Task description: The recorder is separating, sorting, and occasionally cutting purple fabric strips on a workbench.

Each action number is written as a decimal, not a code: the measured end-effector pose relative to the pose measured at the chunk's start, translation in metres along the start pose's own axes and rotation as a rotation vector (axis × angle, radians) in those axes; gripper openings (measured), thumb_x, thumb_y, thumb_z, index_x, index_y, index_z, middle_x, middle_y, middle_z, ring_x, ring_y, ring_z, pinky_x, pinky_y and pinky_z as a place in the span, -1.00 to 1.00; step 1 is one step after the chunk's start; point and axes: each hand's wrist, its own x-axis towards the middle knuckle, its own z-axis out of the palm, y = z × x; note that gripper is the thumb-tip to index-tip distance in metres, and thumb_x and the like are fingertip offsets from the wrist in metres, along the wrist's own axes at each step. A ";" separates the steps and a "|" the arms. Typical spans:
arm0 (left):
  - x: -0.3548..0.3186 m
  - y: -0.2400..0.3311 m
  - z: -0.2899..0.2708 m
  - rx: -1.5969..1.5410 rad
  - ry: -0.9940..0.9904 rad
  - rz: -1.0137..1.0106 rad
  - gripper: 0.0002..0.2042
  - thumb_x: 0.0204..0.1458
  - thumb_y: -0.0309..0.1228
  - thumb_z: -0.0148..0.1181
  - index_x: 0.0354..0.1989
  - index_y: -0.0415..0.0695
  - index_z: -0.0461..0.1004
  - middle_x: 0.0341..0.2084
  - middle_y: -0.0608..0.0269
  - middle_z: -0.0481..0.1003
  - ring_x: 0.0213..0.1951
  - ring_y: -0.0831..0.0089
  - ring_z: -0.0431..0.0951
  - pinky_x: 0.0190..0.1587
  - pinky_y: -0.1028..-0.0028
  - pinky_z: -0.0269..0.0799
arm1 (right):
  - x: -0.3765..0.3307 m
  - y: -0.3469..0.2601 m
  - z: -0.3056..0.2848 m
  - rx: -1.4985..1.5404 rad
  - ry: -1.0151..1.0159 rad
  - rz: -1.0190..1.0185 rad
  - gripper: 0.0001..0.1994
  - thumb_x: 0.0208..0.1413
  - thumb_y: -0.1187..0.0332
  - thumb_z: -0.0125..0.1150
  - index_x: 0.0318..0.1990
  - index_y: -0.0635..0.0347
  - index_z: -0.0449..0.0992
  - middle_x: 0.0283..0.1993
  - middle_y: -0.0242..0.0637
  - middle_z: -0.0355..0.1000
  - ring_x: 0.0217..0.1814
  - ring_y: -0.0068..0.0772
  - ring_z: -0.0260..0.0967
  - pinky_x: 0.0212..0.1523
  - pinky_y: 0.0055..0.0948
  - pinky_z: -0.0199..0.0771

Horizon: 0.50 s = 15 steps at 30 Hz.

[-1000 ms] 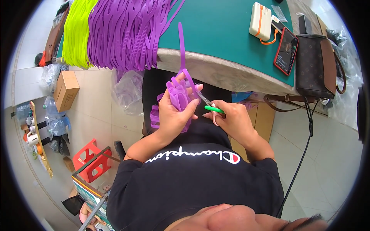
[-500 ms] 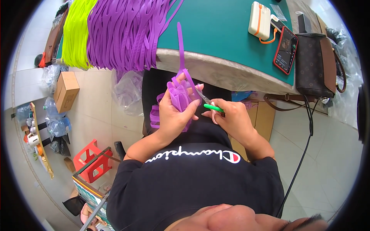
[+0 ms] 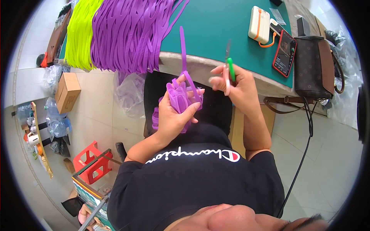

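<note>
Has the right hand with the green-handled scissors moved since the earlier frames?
Yes. The right hand with the scissors has lifted away from the purple strap bundle, up toward the green table's edge.

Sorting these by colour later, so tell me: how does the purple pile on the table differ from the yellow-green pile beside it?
The purple strap pile is the wider, bulkier heap; the yellow-green strap pile is a narrow bundle. The purple pile lies nearer the person's left hand, which grips matching purple straps; the yellow-green pile lies farther out, toward the table's end. Both hang over the green table edge.
</note>
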 end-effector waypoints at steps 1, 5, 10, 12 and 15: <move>-0.001 0.000 -0.001 0.001 0.004 0.002 -0.32 0.00 -0.60 0.20 0.30 -0.21 0.01 -0.06 0.04 0.50 -0.20 0.50 0.57 -0.50 0.66 0.54 | -0.001 -0.004 0.002 -0.005 -0.096 0.033 -0.80 0.02 0.45 0.34 -0.21 0.30 0.51 -0.51 -0.46 0.43 -0.41 -0.67 0.43 -0.44 -0.70 0.33; -0.003 -0.001 -0.003 -0.022 0.044 0.012 -0.36 0.04 -0.57 0.19 0.29 -0.22 0.04 -0.09 0.04 0.51 -0.20 0.49 0.58 -0.49 0.64 0.55 | -0.016 -0.008 0.006 -0.292 -0.154 -0.080 -0.80 -0.04 0.63 0.25 -0.21 0.36 0.50 -0.60 -0.43 0.38 -0.42 -0.64 0.52 -0.48 -0.69 0.38; -0.002 -0.002 0.001 -0.032 0.106 0.034 -0.42 0.08 -0.55 0.15 0.28 -0.24 0.07 -0.10 0.04 0.51 -0.18 0.48 0.57 -0.46 0.62 0.57 | -0.045 0.013 0.003 -0.637 -0.173 -0.281 -0.76 -0.07 0.57 0.23 -0.18 0.28 0.49 -0.48 -0.22 0.52 -0.45 -0.36 0.56 -0.44 -0.50 0.50; -0.002 -0.003 0.003 -0.059 0.110 0.056 -0.43 0.09 -0.55 0.14 0.28 -0.24 0.07 -0.10 0.06 0.52 -0.17 0.50 0.56 -0.44 0.62 0.58 | -0.053 0.012 0.001 -0.688 -0.172 -0.283 -0.74 -0.09 0.57 0.24 -0.17 0.27 0.49 -0.46 -0.22 0.53 -0.45 -0.35 0.55 -0.44 -0.48 0.51; -0.002 -0.003 0.004 0.005 0.127 0.054 -0.41 0.07 -0.58 0.14 0.28 -0.22 0.07 -0.10 0.06 0.52 -0.18 0.52 0.56 -0.43 0.62 0.58 | -0.060 0.011 0.002 -0.793 -0.147 -0.334 -0.70 -0.14 0.56 0.27 -0.16 0.23 0.50 -0.39 -0.22 0.54 -0.46 -0.31 0.53 -0.44 -0.42 0.52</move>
